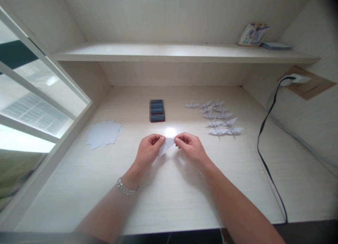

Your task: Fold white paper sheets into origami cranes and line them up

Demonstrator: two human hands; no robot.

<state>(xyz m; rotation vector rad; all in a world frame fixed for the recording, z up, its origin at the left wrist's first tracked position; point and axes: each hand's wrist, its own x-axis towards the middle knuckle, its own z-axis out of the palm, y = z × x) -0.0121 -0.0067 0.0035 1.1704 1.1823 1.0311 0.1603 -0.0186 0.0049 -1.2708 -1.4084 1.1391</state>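
A partly folded piece of white paper [166,146] is held up between both hands, just above the desk. My left hand [150,148], with a silver chain bracelet [126,188] on its wrist, pinches the paper's left side between thumb and index finger. On the other side, my right hand [192,147] pinches the upper right corner with thumb and fingertips. Several folded paper cranes [218,123] stand in loose rows to the right, beyond my right hand. Off to the left lies a loose stack of white paper sheets [104,134].
Behind the hands lies a dark phone-like rectangle [157,111], its surface blurred. A black cable [261,131] runs from the wall socket [307,82] down the desk's right side. A shelf [158,51] spans the back, carrying a colourful packet [253,35]. A window [39,92] borders the left.
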